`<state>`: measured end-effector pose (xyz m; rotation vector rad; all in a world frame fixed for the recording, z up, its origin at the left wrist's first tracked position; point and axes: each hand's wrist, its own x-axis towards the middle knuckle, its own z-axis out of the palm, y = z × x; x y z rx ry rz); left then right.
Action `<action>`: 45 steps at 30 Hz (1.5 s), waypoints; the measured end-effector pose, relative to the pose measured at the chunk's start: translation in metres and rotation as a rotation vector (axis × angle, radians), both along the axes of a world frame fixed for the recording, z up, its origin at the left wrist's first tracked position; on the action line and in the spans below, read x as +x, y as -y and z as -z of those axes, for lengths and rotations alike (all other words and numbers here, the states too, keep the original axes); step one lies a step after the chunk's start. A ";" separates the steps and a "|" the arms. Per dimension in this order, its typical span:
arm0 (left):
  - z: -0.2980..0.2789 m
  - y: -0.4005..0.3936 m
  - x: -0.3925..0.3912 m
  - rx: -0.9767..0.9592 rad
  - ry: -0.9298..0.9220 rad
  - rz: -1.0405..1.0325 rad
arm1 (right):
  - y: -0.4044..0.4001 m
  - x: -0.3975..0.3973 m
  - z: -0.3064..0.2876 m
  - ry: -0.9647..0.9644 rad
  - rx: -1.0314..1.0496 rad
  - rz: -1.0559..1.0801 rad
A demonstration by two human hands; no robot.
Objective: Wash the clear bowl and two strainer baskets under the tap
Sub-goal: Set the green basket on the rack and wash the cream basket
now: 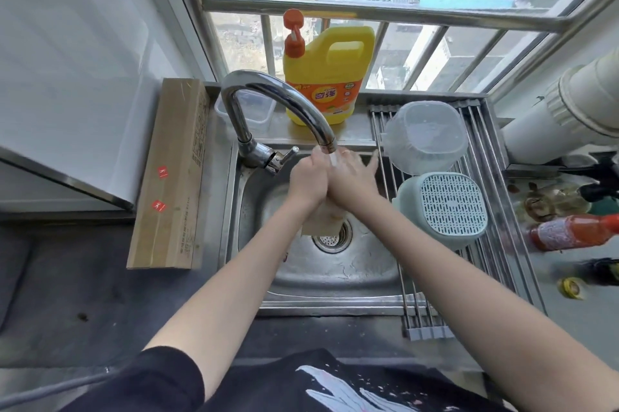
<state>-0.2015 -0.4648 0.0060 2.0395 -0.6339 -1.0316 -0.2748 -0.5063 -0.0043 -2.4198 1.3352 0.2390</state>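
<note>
At the centre of the frame both hands meet under the tap (278, 103), where a thin stream of water falls from the spout onto them. The left hand (308, 177) has its fingers curled loosely against the right hand (351, 177), whose fingers are straight and spread; neither grip holds anything. They hover above the steel sink (335, 277), over a beige cloth (321, 220) lying by the drain (331, 237).

At centre right, a roll-up drying rack (485, 244) spans the sink's right edge. The clear bowl (425, 137) lies on it, upside down. Just below it in the frame, a pale green strainer basket (445, 207) lies bottom up, its slotted white base facing the camera. A second basket cannot be told apart.

Behind the tap stands a yellow detergent jug (330, 76) with an orange pump; its orange label carries Chinese characters, too blurred to read surely. At left a long cardboard box (170, 177) bears two small red stickers and lines of unreadable print. A red sauce bottle (576, 230) lies on the tabletop at the right edge.
</note>
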 end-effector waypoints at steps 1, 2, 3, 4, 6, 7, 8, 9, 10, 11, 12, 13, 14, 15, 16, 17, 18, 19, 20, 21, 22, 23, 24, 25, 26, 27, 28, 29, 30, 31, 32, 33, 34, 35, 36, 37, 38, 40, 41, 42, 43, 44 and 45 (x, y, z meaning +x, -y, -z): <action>0.004 0.006 0.005 0.010 -0.023 -0.010 | -0.014 0.000 0.005 0.053 -0.088 -0.035; 0.009 0.012 0.009 0.009 -0.046 -0.027 | -0.026 -0.002 0.008 0.135 -0.161 -0.045; 0.013 0.016 0.011 0.017 -0.068 -0.039 | -0.032 -0.005 0.012 0.204 -0.233 -0.056; 0.016 0.017 0.010 0.034 -0.066 -0.028 | -0.031 -0.008 0.016 0.267 -0.285 -0.066; 0.012 0.012 0.006 0.055 -0.012 0.024 | -0.019 -0.013 0.018 0.399 -0.264 -0.045; 0.009 0.009 0.003 0.052 0.007 0.032 | -0.010 -0.014 0.016 0.457 -0.173 -0.003; 0.006 0.005 0.000 0.052 -0.013 0.042 | 0.000 -0.014 0.013 0.450 -0.064 0.051; 0.003 0.002 -0.003 0.054 -0.038 0.055 | 0.012 -0.012 0.011 0.347 0.033 0.080; 0.000 -0.002 -0.006 0.054 -0.034 0.062 | 0.024 -0.009 0.008 0.197 0.163 0.122; -0.002 -0.004 -0.008 0.046 -0.029 0.058 | 0.034 -0.006 0.005 0.069 0.258 0.154; -0.002 -0.004 -0.009 0.034 -0.026 0.045 | 0.038 -0.003 0.004 -0.010 0.273 0.147; -0.001 -0.002 -0.007 0.013 0.002 0.021 | 0.037 -0.002 0.003 -0.042 0.218 0.117; -0.001 0.000 -0.004 0.008 0.014 -0.013 | 0.033 -0.001 0.003 -0.039 0.138 0.089; -0.001 0.004 0.001 0.018 -0.005 -0.048 | 0.024 0.000 0.006 -0.019 0.045 0.082; -0.002 0.007 0.007 0.029 -0.034 -0.070 | 0.011 0.002 0.011 0.014 -0.050 0.036; -0.001 0.011 0.014 0.047 -0.059 -0.087 | -0.004 0.002 0.017 0.080 -0.139 -0.045; 0.001 0.015 0.018 0.072 -0.080 -0.092 | -0.018 0.002 0.023 0.185 -0.183 -0.122; 0.002 0.018 0.020 0.077 -0.091 -0.086 | -0.029 0.001 0.025 0.317 -0.193 -0.154; 0.004 0.019 0.020 0.077 -0.109 -0.063 | -0.030 0.000 0.030 0.434 -0.182 -0.153; 0.002 0.017 0.019 0.059 -0.122 -0.038 | -0.027 -0.002 0.033 0.532 -0.155 -0.110; 0.003 0.013 0.018 0.049 -0.128 -0.016 | -0.023 -0.004 0.035 0.593 -0.093 -0.027; 0.005 0.010 0.015 0.064 -0.115 0.032 | -0.014 -0.007 0.033 0.617 0.005 0.107; 0.008 0.007 0.011 0.098 -0.103 0.082 | -0.003 -0.008 0.027 0.609 0.127 0.275; 0.009 0.005 0.008 0.135 -0.074 0.129 | 0.011 -0.010 0.023 0.512 0.280 0.417; 0.010 0.004 0.005 0.145 -0.061 0.158 | 0.022 -0.010 0.017 0.362 0.422 0.478; 0.009 0.003 0.003 0.141 -0.043 0.175 | 0.029 -0.011 0.016 0.266 0.496 0.496; 0.009 0.003 0.003 0.116 -0.017 0.180 | 0.033 -0.011 0.014 0.208 0.476 0.493; 0.008 0.005 0.005 0.084 0.011 0.176 | 0.031 -0.010 0.011 0.176 0.424 0.453; 0.009 0.007 0.006 0.048 0.029 0.172 | 0.027 -0.009 0.009 0.182 0.332 0.442; 0.012 0.008 0.008 0.016 0.066 0.175 | 0.022 -0.007 0.010 0.243 0.151 0.429; 0.012 0.008 0.008 0.002 0.056 0.157 | 0.013 -0.004 0.009 0.309 0.047 0.384; 0.009 0.009 0.008 0.003 0.035 0.161 | 0.005 -0.003 0.010 0.322 0.021 0.305; 0.008 0.008 0.008 -0.004 0.014 0.160 | -0.001 -0.003 0.016 0.323 -0.045 0.205; 0.008 0.008 0.007 -0.017 -0.025 0.154 | -0.002 -0.002 0.021 0.319 -0.048 0.160; 0.010 0.008 0.006 -0.024 -0.070 0.139 | -0.001 -0.002 0.023 0.311 -0.031 0.153; 0.012 0.009 0.007 -0.033 -0.107 0.134 | 0.001 -0.003 0.027 0.278 -0.008 0.165; 0.011 0.009 0.008 -0.035 -0.142 0.136 | 0.002 -0.003 0.027 0.272 -0.026 0.173; 0.011 0.010 0.013 -0.045 -0.260 0.173 | 0.006 -0.003 0.026 0.297 -0.050 0.165; 0.008 0.009 0.016 -0.060 -0.388 0.191 | 0.012 -0.003 0.025 0.285 -0.039 0.150; 0.004 0.007 0.020 -0.070 -0.535 0.217 | 0.020 -0.004 0.022 0.248 0.015 0.158; 0.003 0.004 0.024 -0.083 -0.688 0.240 | 0.029 -0.003 0.018 0.184 0.109 0.167; 0.005 0.000 0.029 -0.092 -0.797 0.252 | 0.037 -0.002 0.014 0.086 0.217 0.121; 0.007 -0.005 0.034 -0.114 -0.872 0.273 | 0.043 0.000 0.008 0.046 0.299 0.109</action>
